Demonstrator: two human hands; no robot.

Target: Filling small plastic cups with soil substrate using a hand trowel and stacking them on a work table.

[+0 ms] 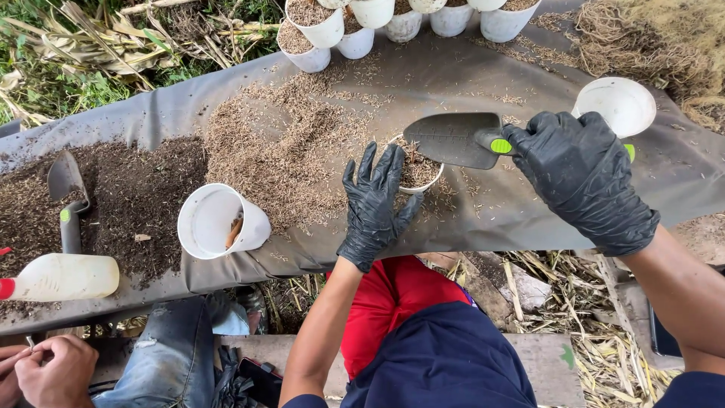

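Looking down through the head camera, I saw my left hand (374,205), black-gloved, with fingers spread wide and pressed against the near side of a small white cup (418,171), steadying it on the grey sheet (468,75). My right hand (583,181), gloved too, was wrapped tight round the handle of a trowel (455,139), whose dark blade hung tilted just over the cup's rim. The cup sat near the middle of the sheet, already part-filled with husk, and more husk (283,151) lay heaped just to its left.

To do this well, I judged the blade tip should stay inside the rim and tip slowly, with the left fingers kept low on the wall so nothing spilled over them; loose grains already ringed the cup's base.

For room: the sheet's near edge ran just under my left wrist, so the cup had little margin toward me. An empty cup (621,104) stood just behind my right hand, close enough to knock on a backswing. A tipped cup (219,221) lay to the left, clear of the husk, with dark soil (136,196) and a second trowel (68,198) beyond it, and a pale bottle (64,277) at the near left edge. A row of filled cups (355,34) lined the far side. Another person's hands (45,374) worked at the lower left, well apart from mine.
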